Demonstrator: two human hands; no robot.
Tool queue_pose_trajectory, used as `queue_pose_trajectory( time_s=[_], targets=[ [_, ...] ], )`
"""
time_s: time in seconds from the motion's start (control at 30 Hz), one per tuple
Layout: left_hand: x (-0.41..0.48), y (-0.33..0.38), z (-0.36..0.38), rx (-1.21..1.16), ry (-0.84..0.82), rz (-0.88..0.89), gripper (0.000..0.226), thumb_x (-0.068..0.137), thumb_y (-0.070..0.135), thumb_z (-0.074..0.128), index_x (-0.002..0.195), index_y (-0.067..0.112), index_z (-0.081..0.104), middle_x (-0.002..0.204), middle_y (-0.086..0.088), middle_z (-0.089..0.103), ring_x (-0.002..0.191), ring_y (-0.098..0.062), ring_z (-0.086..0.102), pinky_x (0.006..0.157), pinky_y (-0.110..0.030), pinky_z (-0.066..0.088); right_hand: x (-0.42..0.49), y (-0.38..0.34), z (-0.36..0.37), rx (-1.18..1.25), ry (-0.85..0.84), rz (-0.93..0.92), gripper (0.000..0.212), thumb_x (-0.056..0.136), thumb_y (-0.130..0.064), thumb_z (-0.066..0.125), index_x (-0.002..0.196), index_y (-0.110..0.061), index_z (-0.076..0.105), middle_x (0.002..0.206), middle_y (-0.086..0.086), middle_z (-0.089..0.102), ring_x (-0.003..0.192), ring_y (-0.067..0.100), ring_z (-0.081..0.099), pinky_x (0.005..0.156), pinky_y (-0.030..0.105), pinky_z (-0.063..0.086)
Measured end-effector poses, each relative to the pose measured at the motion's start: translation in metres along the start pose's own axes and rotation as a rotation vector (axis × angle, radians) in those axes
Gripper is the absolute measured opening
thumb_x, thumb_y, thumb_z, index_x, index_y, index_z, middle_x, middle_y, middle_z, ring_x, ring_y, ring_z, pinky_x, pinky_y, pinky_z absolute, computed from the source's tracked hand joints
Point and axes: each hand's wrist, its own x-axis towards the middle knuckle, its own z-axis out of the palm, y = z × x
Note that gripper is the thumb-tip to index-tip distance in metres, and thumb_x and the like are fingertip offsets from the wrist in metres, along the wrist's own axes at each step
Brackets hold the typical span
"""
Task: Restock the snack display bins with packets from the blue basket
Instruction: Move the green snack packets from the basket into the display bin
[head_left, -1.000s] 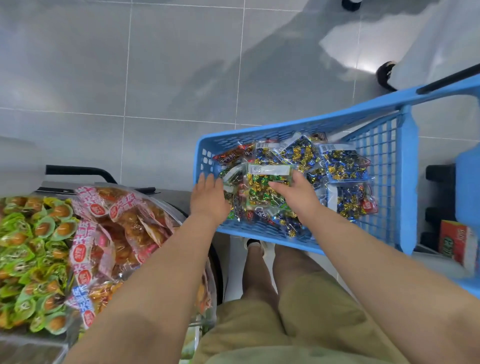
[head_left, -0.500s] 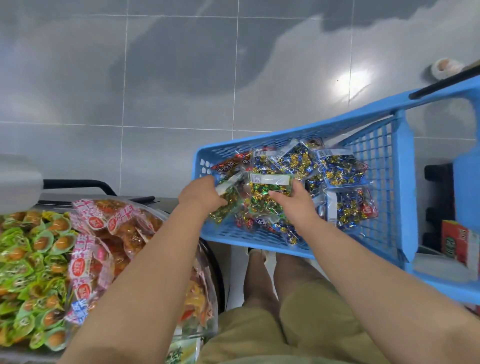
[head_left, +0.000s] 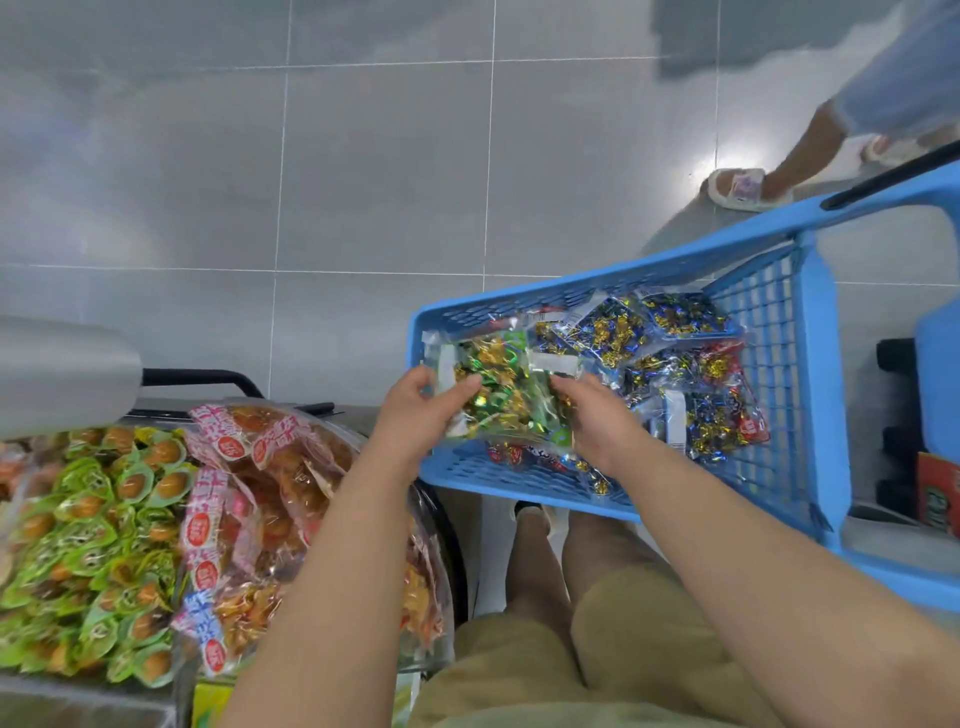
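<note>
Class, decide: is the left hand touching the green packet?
Touching: head view shows the left hand pinching the green packet at its edge.

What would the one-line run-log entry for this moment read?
phase: pickup | left hand: grips green-and-gold packets | right hand: grips same packets | packets: over blue basket | placement: not yet done

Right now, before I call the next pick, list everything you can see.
Blue plastic lattice basket: one, blue, centre right.
Clear packet of green-and-gold wrapped sweets: one, green-gold, over basket, in both grips.
Clear packets of blue-and-gold wrapped sweets: several, blue-gold, inside basket.
Green-wrapped snacks: many, green, far-left bin.
Pink-labelled orange snack packets: many, orange, next bin.
Passer-by's sandalled foot: one, pale, upper right.
Left grip: one, bare, holds packet's left end.
Right grip: one, bare, holds its right end.
</note>
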Motion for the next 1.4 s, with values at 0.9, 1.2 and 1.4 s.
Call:
queue_pose_trajectory(
  time_s=[0.9,1.2,1.4],
  targets=[
    [0.135,-0.068,0.063,0.649,0.077,-0.055,0.036,0.099,0.030,0.046,0.127,0.009,0.053,0.118,-0.021,0.062,0.106,-0.037,0.058,0.086,-0.039,0.049,0.039,-0.003,-0.066,-0.075,0.195,-0.098,0.117,0.057,-0.049,0.084,0.149,-0.035,0.012,0.157,0.000,0.016,0.140,0.025,0.025,0.108,0.051,0.026],
    [0.061,-0.033,0.030,0.307,0.314,0.018,0.033,0.099,0.038,0.046,0.095,0.008,0.060,0.091,-0.007,0.060,0.092,-0.031,0.059,0.073,-0.036,0.045,0.005,-0.019,-0.054,-0.119,0.194,-0.116,0.109,0.067,-0.045,0.080,0.149,-0.036,0.009,0.158,0.001,0.014,0.139,0.028,0.027,0.109,0.055,0.028],
    [-0.022,-0.028,0.006,-0.318,0.265,-0.094,0.056,0.095,0.029,0.059,0.144,0.014,0.036,0.124,0.003,0.042,0.089,-0.011,0.060,0.071,-0.027,0.059,-0.038,-0.009,-0.042,-0.260,0.122,-0.129,0.114,0.066,-0.047,0.080,0.150,-0.031,0.005,0.158,0.001,0.013,0.141,0.029,0.024,0.108,0.054,0.026]
  ],
)
